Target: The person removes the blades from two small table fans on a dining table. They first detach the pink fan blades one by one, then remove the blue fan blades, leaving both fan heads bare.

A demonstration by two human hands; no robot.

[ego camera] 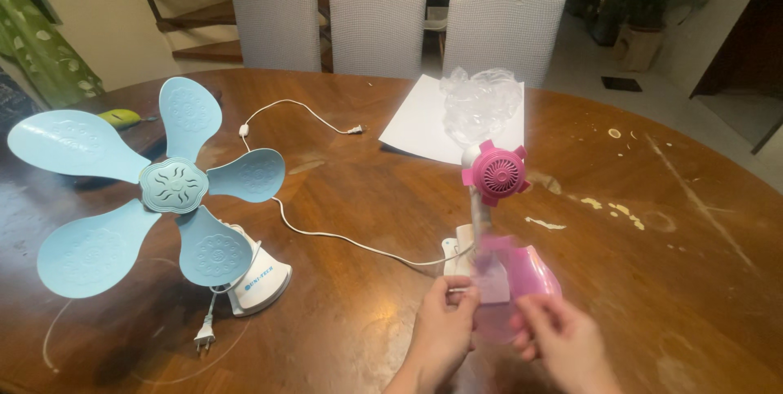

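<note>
A small pink fan motor head (495, 173) stands on a grey neck over a white and pink clamp base (516, 273) near the table's front edge. My left hand (444, 325) pinches the white edge of that base with its fingers. My right hand (557, 335) grips the pink part of the base from the right. The base looks blurred. A white cord (330, 236) runs from the base across the table to a plug (356, 129).
A light blue fan (170, 185) with several blades and a white base sits at the left, its plug (204, 334) near the front edge. White paper (424, 123) and crumpled clear plastic (481, 104) lie behind. Three grey chairs (376, 27) stand beyond the round wooden table (652, 296).
</note>
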